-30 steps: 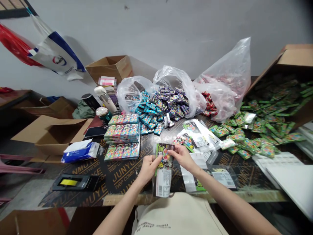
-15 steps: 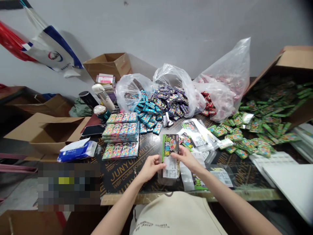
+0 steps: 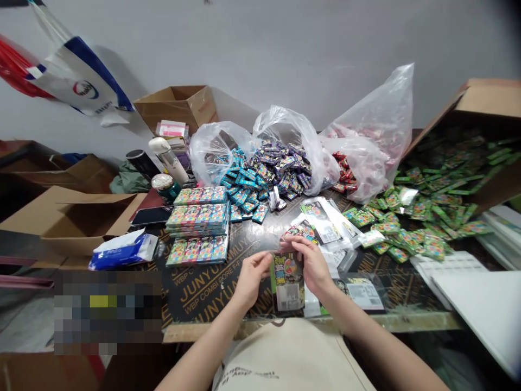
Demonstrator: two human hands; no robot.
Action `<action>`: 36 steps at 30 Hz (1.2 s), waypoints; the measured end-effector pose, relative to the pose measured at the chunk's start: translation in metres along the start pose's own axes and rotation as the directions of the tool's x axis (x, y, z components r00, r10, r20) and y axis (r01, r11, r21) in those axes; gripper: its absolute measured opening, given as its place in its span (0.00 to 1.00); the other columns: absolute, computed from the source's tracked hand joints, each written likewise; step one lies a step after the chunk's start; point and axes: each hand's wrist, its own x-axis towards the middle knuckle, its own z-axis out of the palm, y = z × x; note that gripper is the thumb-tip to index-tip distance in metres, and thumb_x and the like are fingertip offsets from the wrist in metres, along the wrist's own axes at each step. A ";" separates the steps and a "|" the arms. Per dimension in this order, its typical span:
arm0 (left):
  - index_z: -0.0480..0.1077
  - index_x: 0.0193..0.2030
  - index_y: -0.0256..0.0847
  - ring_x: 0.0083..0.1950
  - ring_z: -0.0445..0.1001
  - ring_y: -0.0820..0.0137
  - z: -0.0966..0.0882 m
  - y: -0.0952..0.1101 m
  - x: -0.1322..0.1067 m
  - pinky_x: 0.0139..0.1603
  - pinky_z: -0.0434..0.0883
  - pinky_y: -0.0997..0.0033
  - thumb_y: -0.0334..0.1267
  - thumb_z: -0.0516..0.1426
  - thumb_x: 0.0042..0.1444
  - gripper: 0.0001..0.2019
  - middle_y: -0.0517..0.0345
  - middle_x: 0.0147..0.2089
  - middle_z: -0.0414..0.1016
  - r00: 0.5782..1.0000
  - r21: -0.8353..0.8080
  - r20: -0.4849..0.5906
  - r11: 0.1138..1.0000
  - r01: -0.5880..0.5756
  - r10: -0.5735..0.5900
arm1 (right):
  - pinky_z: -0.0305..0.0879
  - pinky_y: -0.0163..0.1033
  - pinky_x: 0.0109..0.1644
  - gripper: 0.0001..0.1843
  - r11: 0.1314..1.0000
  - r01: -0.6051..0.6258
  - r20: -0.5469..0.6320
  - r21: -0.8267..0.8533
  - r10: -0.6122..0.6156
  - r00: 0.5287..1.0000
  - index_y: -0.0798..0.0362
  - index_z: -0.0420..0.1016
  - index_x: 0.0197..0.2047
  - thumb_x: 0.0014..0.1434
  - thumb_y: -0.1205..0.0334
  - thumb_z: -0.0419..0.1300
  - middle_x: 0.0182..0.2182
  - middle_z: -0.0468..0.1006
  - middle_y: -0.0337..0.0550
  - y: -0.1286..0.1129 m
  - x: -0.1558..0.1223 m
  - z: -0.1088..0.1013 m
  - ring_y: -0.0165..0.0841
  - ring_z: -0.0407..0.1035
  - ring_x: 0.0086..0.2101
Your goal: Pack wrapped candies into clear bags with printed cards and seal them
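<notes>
A flat printed packaging bag (image 3: 288, 285), dark with a green edge and a pale label panel, hangs between my hands just above the table's front part. My left hand (image 3: 253, 276) pinches its upper left corner with thumb and fingers. At the upper right, my right hand (image 3: 311, 265) has its fingers closed on the bag's top edge. Beyond my right hand lie more printed bags (image 3: 323, 220), overlapping in a loose pile. Another such bag (image 3: 362, 293) is partly covered by my right forearm.
Stacked rows of small colourful packets (image 3: 197, 220) stand left of my hands. Blue packets (image 3: 244, 190), purple packets (image 3: 285, 163) and red packets (image 3: 345, 176) spill from clear plastic bags behind. Green packets (image 3: 423, 209) spread from a tipped carton (image 3: 488, 103). An open box (image 3: 93, 217) stands left.
The bag has come nearer to me and its top edge is lower. My hands have shifted from its sides to its upper corners.
</notes>
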 end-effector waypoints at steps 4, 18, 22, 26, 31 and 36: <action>0.72 0.33 0.34 0.30 0.73 0.70 0.001 0.005 0.006 0.29 0.68 0.73 0.45 0.59 0.48 0.14 0.53 0.31 0.76 0.983 -0.172 -0.081 0.973 0.152 -0.168 | 0.63 0.41 0.45 0.14 0.998 0.016 -0.068 0.068 -0.012 0.998 0.52 0.75 0.36 0.47 0.55 0.61 0.35 0.78 0.41 -0.002 -0.001 -0.001 0.38 0.72 0.39; 0.75 0.34 0.36 0.33 0.73 0.71 0.009 0.027 0.020 0.33 0.68 0.74 0.32 0.60 0.43 0.10 0.54 0.32 0.78 0.990 0.016 -0.065 0.992 0.126 -0.125 | 0.63 0.44 0.48 0.09 0.994 -0.093 0.055 0.058 0.089 0.994 0.52 0.76 0.32 0.42 0.66 0.62 0.33 0.80 0.41 -0.003 0.006 -0.019 0.37 0.73 0.38; 0.77 0.32 0.38 0.36 0.75 0.68 0.008 0.036 0.017 0.42 0.69 0.69 0.30 0.58 0.45 0.07 0.53 0.33 0.78 0.958 0.461 0.011 0.849 -0.258 0.286 | 0.62 0.46 0.50 0.08 0.980 0.092 0.095 -0.176 -0.076 0.993 0.52 0.77 0.33 0.45 0.62 0.64 0.36 0.79 0.43 -0.010 0.007 -0.028 0.38 0.72 0.41; 0.77 0.34 0.41 0.41 0.75 0.66 0.009 0.038 0.008 0.47 0.68 0.66 0.34 0.59 0.48 0.07 0.52 0.39 0.78 0.857 0.671 0.218 0.566 -0.479 0.467 | 0.62 0.45 0.52 0.08 0.886 0.245 0.176 -0.394 -0.189 0.966 0.51 0.79 0.34 0.48 0.61 0.64 0.39 0.79 0.44 -0.017 0.000 -0.035 0.39 0.69 0.45; 0.76 0.29 0.37 0.30 0.75 0.67 0.009 0.050 0.016 0.33 0.71 0.71 0.37 0.61 0.46 0.06 0.53 0.29 0.78 0.957 0.645 0.129 0.711 -0.280 0.260 | 0.68 0.40 0.39 0.10 0.796 0.272 0.205 -0.541 -0.189 0.960 0.51 0.79 0.36 0.50 0.57 0.62 0.32 0.80 0.42 -0.029 -0.004 -0.032 0.35 0.72 0.33; 0.74 0.26 0.34 0.26 0.73 0.70 0.014 0.061 0.022 0.29 0.68 0.74 0.35 0.62 0.42 0.06 0.55 0.24 0.77 0.986 0.586 0.114 0.793 -0.166 0.122 | 0.65 0.34 0.29 0.09 0.785 0.261 0.303 -0.562 -0.098 0.948 0.55 0.78 0.31 0.50 0.58 0.62 0.23 0.77 0.40 -0.042 0.002 -0.028 0.29 0.68 0.23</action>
